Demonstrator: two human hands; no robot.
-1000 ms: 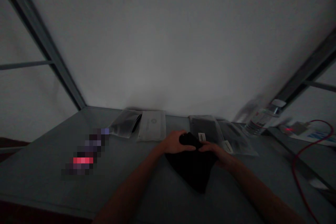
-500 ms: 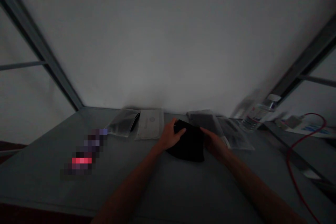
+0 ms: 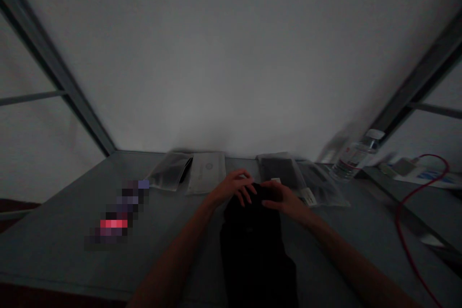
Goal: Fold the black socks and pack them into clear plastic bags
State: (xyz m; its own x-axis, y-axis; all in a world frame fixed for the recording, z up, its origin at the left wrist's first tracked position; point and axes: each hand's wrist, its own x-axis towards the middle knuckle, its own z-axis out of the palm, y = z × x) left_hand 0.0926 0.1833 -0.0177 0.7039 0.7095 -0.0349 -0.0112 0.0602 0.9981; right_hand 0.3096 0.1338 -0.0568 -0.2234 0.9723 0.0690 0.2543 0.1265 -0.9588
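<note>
A black piece of cloth (image 3: 256, 250) lies stretched out on the grey table (image 3: 72, 245), running from my hands toward the near edge. My left hand (image 3: 233, 187) rests on its far end with the fingers curled over the fabric. My right hand (image 3: 283, 198) holds the same far end from the right, fingers closed on it. The scene is very dim, so the cloth's shape and folds are hard to make out.
Several flat plastic packets (image 3: 207, 175) lie in a row along the wall behind my hands. A clear water bottle (image 3: 353, 156) stands at the back right. A red cable (image 3: 407, 231) curves along the right side. A pixelated patch (image 3: 119, 214) sits on the left.
The black cloth was a small folded bundle between my hands; now it is spread out long toward me. Both hands stay at its far end.
</note>
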